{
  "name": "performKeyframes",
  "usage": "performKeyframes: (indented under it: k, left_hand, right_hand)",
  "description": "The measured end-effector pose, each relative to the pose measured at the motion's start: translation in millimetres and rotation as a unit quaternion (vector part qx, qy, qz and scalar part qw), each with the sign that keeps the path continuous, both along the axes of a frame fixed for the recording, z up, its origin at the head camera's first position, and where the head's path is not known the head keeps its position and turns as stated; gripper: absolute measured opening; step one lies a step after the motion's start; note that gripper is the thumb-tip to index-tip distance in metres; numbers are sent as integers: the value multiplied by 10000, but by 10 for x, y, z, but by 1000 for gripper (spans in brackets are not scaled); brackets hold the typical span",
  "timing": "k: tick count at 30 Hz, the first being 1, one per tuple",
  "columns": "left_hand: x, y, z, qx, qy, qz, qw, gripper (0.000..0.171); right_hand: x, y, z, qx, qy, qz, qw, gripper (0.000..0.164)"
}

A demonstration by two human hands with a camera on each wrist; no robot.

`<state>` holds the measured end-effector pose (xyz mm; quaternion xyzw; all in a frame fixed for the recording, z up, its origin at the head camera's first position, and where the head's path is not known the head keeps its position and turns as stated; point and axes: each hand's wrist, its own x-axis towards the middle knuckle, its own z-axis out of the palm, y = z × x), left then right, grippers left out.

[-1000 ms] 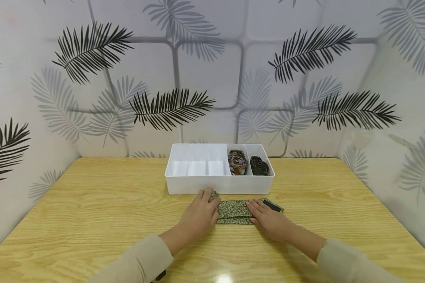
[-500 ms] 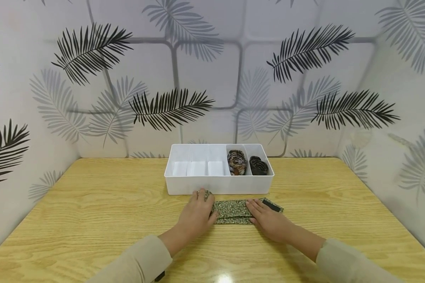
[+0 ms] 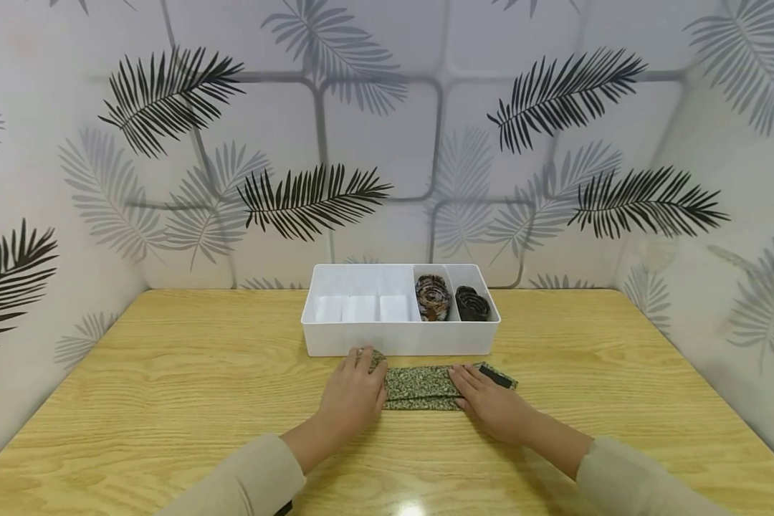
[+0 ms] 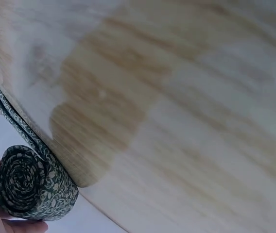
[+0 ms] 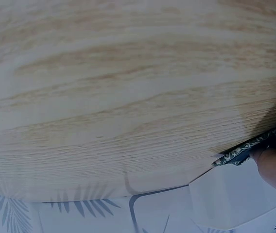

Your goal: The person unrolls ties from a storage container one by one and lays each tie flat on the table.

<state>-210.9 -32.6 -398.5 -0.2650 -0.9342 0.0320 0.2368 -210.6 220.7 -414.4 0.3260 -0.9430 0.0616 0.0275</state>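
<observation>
A green patterned necktie lies across the wooden table in front of the white box, its left part wound into a roll. My left hand holds that roll, and the left wrist view shows the spiral end of the roll with fingers curled around it. Farther right, my right hand presses the flat part of the necktie with its fingers extended. Past the right fingertips the pointed end shows, with a dark label on it. The right wrist view catches only the tip of the tie beside a finger.
Just behind the hands stands a white divided box. Its two right compartments hold a brown patterned rolled necktie and a dark rolled one. A leaf-patterned wall rises behind the wooden table.
My left hand has shifted left with the roll, and a longer flat stretch of necktie shows between the hands. The right hand has stayed in place.
</observation>
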Motion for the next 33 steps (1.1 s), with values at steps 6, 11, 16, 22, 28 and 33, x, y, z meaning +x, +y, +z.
performKeyframes:
  k: [6, 11, 16, 22, 28, 33]
  left_hand:
    - [-16, -63, -1, -206, 137, -29, 9997, 32]
    - [-20, -135, 8, 297, -113, -162, 9994, 36]
    - [-18, -188, 7, 673, -250, -155, 9973, 37]
    - [-25, -234, 6, 840, -253, -95, 9961, 33]
    - [-29, -284, 22, 624, -228, -98, 9977, 32]
    - [-22, -328, 17, 325, 95, -127, 9993, 31]
  right_hand:
    - [6, -2, -1, 35, 46, 3, 10000, 46]
    - [3, -3, 6, 47, -44, -47, 10000, 47]
    - [11, -9, 23, 49, -64, -61, 9999, 46]
    - [12, -12, 29, 78, -49, -82, 9999, 46]
    - [6, -12, 32, 50, -64, -86, 9999, 46]
    - [-9, -6, 18, 118, 57, 14, 9999, 46]
